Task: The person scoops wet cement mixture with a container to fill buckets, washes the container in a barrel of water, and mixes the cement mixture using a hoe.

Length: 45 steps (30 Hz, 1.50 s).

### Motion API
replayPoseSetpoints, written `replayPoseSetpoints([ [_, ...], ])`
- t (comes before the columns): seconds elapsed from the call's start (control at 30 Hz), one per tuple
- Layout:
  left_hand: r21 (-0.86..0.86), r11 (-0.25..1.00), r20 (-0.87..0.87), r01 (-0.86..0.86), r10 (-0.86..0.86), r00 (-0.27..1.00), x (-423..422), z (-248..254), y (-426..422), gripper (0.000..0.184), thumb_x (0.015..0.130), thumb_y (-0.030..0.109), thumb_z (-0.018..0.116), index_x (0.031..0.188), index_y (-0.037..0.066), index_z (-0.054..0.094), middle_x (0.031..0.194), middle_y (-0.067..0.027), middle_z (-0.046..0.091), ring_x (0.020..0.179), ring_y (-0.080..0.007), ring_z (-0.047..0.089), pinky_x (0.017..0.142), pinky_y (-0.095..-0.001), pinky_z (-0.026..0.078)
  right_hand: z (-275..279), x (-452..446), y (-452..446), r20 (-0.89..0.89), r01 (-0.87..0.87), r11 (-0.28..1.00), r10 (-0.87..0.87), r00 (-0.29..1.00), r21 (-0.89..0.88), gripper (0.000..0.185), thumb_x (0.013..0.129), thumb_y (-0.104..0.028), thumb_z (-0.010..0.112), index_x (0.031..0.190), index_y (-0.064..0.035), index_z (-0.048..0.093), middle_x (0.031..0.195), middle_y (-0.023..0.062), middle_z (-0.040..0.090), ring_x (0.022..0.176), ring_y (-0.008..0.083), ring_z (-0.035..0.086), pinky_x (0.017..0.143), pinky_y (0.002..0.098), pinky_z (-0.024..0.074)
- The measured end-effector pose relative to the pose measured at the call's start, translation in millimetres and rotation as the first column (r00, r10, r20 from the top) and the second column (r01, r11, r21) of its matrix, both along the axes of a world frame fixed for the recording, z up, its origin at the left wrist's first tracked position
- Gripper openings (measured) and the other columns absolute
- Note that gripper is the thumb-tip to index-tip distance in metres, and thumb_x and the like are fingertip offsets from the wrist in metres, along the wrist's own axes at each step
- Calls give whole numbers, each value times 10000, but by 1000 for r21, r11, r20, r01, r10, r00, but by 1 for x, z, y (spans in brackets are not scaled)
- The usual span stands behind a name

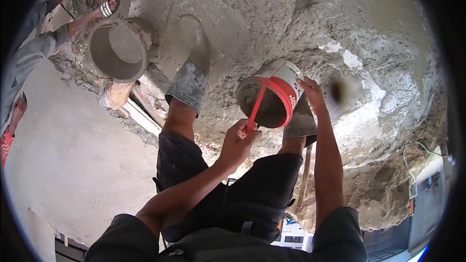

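A white and red bucket (pixel 286 85) is tilted with its open mouth toward me, and grey residue coats its inside. My left hand (pixel 238 145) is closed around the bucket's red handle (pixel 258 103), which is pulled across the mouth. Against the bucket's right side rests my right hand (pixel 312 92), its fingers on the outer wall near the rim. The bucket hangs over wet grey mortar (pixel 233 29), between my two muddy boots (pixel 189 80).
A mud-coated round container (pixel 119 51) stands at the upper left, with another at the top edge. People in sandals (pixel 109 7) stand at the left. A wooden handle (pixel 305 177) leans beside my right leg. A rough mound (pixel 383 189) lies at the right.
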<state>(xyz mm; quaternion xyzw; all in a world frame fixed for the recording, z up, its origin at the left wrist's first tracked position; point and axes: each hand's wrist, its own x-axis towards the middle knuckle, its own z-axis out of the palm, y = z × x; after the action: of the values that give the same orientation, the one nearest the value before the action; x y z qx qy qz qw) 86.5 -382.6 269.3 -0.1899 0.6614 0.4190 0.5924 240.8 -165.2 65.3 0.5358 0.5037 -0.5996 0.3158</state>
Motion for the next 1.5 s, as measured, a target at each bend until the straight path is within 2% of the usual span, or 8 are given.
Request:
replayPoseSetpoints([
  [0.1,54,997,-61,-52,55,997,-56,34,-3,83,910,93,625,899,47,557,774,22,516,760,-59,485,700,-276,406,46,-36,31,-264,162,983,-135,955,83,250,882,-195,724,1031,-35,603,892,6,606,806,75,530,713,250,414],
  [0.33,72,991,-445,-116,136,885,-170,87,-54,92,885,46,644,839,9,574,734,3,550,714,-55,485,662,-268,415,127,-197,9,-533,141,990,-122,837,-4,427,740,-7,821,992,-65,481,921,40,604,860,97,568,787,261,477],
  [0.83,101,777,-686,-621,506,522,-330,-8,-228,177,989,151,509,892,35,600,748,39,546,655,-58,444,614,-243,381,234,-461,-258,-551,-225,751,622,556,621,322,782,-153,801,884,-19,526,734,102,606,618,255,641,553,367,506],
  [0.97,-596,791,-801,-142,-571,179,-316,-19,-262,165,935,143,511,814,32,513,732,-63,522,660,-183,451,658,-335,414,257,-463,-306,-541,-220,592,802,253,775,190,827,-96,674,901,-25,515,837,138,566,660,277,644,558,341,533],
  [1.1,-444,854,-895,-269,-433,103,-290,0,-261,211,881,210,592,966,16,600,769,-122,556,721,-300,561,663,-416,439,288,-438,-301,-404,-84,409,912,72,909,130,810,-113,611,901,-60,534,824,70,518,625,151,569,539,281,529],
  [1.2,244,639,-724,-729,621,301,-284,14,-212,159,947,189,476,900,54,546,697,-1,429,640,-137,469,613,-306,403,258,-400,-251,-529,-75,529,848,18,845,129,827,-112,643,867,-69,528,816,66,516,636,179,584,528,293,526],
  [1.37,254,891,-510,-376,453,731,-227,-14,-67,92,965,98,480,924,63,555,717,39,456,636,-52,410,578,-233,340,186,-284,-111,-632,68,883,275,725,464,255,838,0,759,817,-32,507,733,17,569,652,54,561,578,227,466],
  [1.5,413,747,-67,-521,595,801,-175,-148,55,104,993,129,471,951,57,534,763,25,481,665,-64,461,605,-246,417,145,-252,11,-434,16,773,338,835,634,271,854,-48,741,784,-46,480,672,-33,438,620,47,422,537,234,343],
])
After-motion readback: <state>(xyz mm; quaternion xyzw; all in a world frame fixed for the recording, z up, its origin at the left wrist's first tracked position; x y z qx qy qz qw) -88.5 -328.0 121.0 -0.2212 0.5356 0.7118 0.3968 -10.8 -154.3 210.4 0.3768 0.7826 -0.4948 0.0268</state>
